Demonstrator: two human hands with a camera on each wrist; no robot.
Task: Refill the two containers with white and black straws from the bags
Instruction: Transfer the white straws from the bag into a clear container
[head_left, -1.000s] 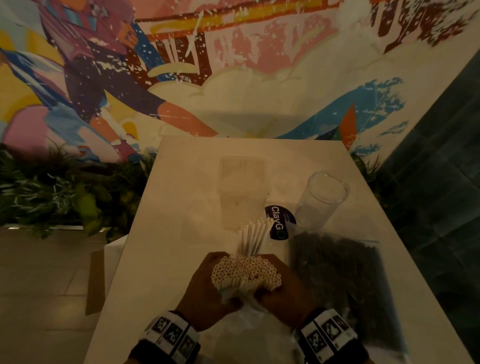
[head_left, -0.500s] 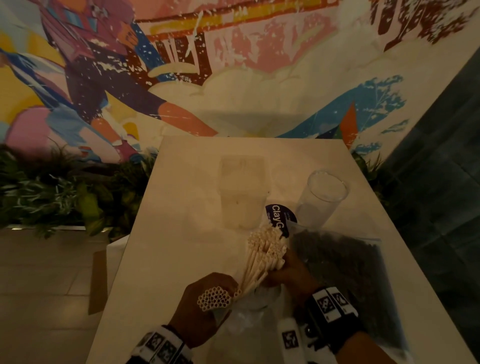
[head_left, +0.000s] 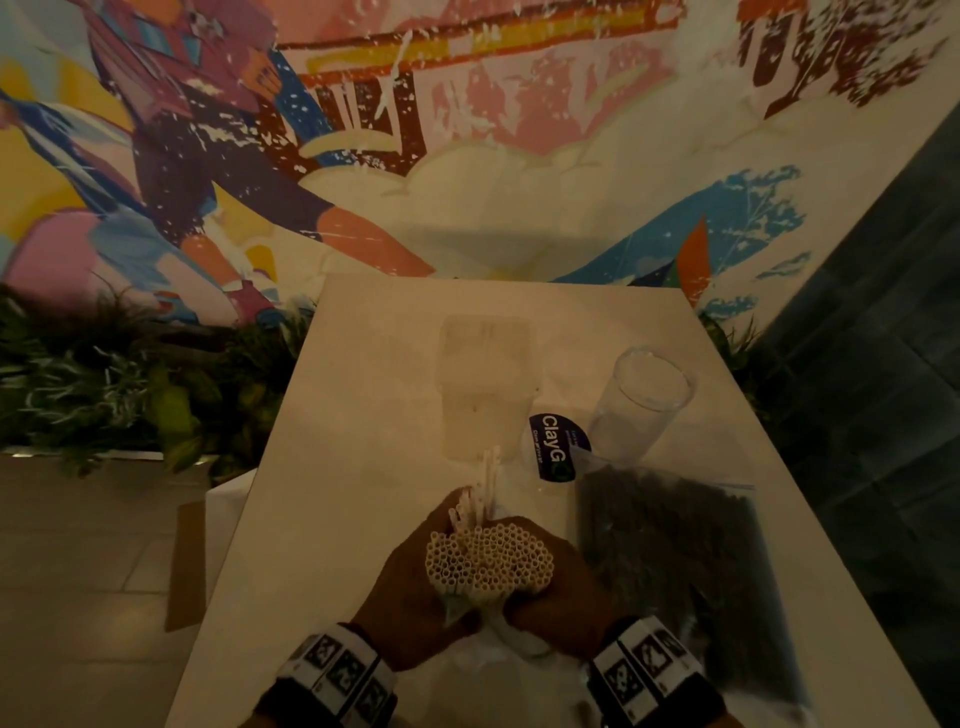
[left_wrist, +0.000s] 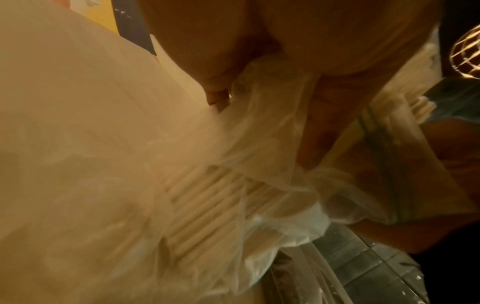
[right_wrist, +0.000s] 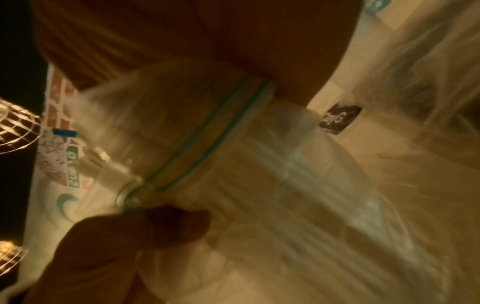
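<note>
A thick bundle of white straws (head_left: 488, 564) stands on end near the table's front, open ends toward me. My left hand (head_left: 410, 587) grips its left side and my right hand (head_left: 566, 592) grips its right side. A few straws (head_left: 488, 478) stick out beyond the bundle. The lower part of the straws (left_wrist: 207, 207) sits inside a crumpled clear bag (head_left: 498, 660), whose zip strip (right_wrist: 207, 144) runs just above my right thumb (right_wrist: 168, 222). A bag of black straws (head_left: 670, 561) lies flat to the right. Farther back stand a round clear glass (head_left: 644, 400) and a frosted square container (head_left: 485, 384).
A dark round "ClayG" sticker (head_left: 558, 447) lies between the containers and the bags. The pale table (head_left: 337, 467) is narrow, with plants (head_left: 104, 384) and floor off its left edge, a painted wall behind and a dark tiled wall on the right.
Half a second ago the hands were apart, the right holding most of the straws tilted away and the left a small bunch. Now both bunches are joined into one bundle again.
</note>
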